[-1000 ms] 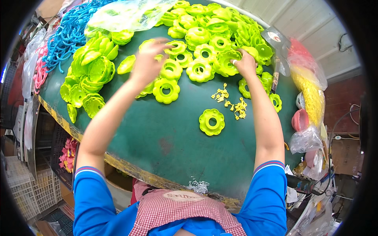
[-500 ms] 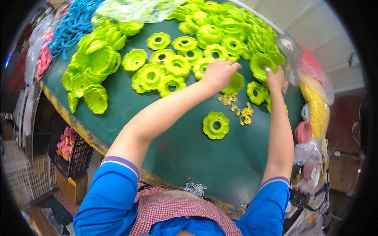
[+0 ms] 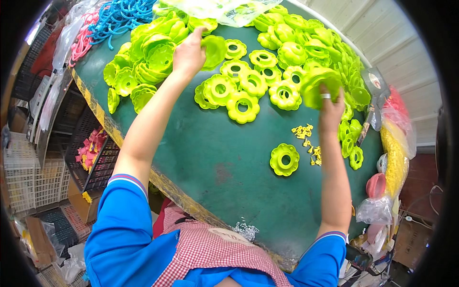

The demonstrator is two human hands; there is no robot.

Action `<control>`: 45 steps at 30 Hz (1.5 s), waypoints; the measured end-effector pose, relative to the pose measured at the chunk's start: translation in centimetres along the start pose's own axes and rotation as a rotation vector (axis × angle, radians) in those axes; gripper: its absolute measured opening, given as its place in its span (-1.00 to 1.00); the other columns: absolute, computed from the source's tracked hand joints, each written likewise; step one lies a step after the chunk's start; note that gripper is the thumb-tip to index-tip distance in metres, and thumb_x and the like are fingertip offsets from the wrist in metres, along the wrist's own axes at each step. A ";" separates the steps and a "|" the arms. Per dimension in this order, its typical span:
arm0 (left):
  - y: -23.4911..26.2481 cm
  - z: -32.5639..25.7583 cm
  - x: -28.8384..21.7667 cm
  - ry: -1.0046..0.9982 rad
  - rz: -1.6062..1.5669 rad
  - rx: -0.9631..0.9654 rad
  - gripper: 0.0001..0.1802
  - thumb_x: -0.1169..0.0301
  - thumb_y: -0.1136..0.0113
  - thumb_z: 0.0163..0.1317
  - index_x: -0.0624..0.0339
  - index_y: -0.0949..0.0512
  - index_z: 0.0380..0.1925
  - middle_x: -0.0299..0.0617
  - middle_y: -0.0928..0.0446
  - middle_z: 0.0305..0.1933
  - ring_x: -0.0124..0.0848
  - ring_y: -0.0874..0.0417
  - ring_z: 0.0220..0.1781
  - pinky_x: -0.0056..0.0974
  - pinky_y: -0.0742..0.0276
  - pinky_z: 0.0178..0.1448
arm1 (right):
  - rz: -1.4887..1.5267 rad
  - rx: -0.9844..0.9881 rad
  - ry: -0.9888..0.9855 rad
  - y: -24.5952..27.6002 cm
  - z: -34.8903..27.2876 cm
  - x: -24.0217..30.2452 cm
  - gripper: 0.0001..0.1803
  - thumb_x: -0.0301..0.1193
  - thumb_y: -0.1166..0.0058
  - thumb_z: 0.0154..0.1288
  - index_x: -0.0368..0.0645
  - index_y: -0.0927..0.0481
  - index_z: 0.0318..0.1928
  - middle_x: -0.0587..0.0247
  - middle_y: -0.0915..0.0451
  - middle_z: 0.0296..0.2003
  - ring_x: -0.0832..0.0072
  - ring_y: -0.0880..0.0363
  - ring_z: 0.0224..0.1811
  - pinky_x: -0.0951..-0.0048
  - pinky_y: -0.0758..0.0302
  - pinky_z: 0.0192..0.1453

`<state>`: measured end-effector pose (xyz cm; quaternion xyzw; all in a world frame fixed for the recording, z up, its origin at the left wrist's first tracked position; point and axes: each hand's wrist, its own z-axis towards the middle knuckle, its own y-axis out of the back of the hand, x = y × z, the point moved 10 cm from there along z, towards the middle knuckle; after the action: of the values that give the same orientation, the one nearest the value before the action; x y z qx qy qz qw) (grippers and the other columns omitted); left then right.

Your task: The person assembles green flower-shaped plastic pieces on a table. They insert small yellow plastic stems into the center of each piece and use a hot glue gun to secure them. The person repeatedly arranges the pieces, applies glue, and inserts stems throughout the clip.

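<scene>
My left hand (image 3: 188,56) is over the far-left pile of lime-green scalloped bowls (image 3: 160,57), closed on a lime-green bowl (image 3: 214,51) that shows at its right side. At the right, my right hand (image 3: 331,109), with a ring on one finger, grips a lime-green flower-shaped dish (image 3: 319,85) by its near edge. Whether that dish is one piece or several stacked is hard to see. Flower-shaped rings (image 3: 243,108) with round holes lie between the hands. One separate ring (image 3: 284,160) rests nearer to me, beside small yellow plastic parts (image 3: 302,131).
A large heap of green pieces (image 3: 292,52) fills the far right under a clear bag (image 3: 229,10). Blue hook-like parts (image 3: 122,21) lie far left. Yellow parts in a bag (image 3: 393,143) line the right edge. Small silvery bits (image 3: 245,230) sit near the table edge.
My left hand has moved left with the bowl, from the middle rings to the far-left pile. My right hand holds its dish raised, slightly nearer to me. The view has shifted too.
</scene>
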<state>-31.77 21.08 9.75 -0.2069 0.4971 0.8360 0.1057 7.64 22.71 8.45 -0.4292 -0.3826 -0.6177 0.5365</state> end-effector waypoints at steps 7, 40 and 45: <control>-5.3 -12.3 -6.3 0.517 -1.623 0.510 -0.36 0.24 -0.08 0.41 0.05 -0.15 0.44 -0.20 -0.39 0.34 -0.31 -0.49 0.30 -0.12 -0.55 0.24 | -0.281 0.266 0.279 -13.1 -8.8 6.6 -0.68 -0.42 -0.24 0.28 -0.29 -0.51 -0.02 0.16 -0.52 0.02 0.40 -0.53 0.02 0.37 -0.48 0.13; -6.5 -11.1 -6.2 -0.162 0.093 0.494 -0.03 -0.13 -0.47 -0.14 -0.35 -0.33 0.36 0.10 -0.18 0.47 0.11 -0.08 0.54 0.32 -0.12 0.44 | -0.999 0.428 0.050 -9.1 -9.0 -2.6 -0.51 -0.34 -0.38 0.02 0.07 -0.65 0.05 -0.05 -0.35 0.25 -0.04 -0.31 0.32 0.11 -0.36 0.39; -2.5 -18.4 -4.6 -0.294 0.038 0.403 -0.23 0.10 -0.48 -0.05 -0.21 -0.45 0.25 0.21 -0.29 0.34 0.14 -0.27 0.41 0.12 -0.12 0.47 | -0.902 0.594 0.250 -8.4 -16.7 0.7 -0.53 -0.48 -0.32 0.01 0.01 -0.64 0.02 -0.12 -0.41 0.20 -0.04 -0.39 0.27 0.05 -0.36 0.37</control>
<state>-22.27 6.35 2.19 -0.0486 0.6370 0.7428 0.2001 -2.75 8.02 3.31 0.0235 -0.6198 -0.6978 0.3583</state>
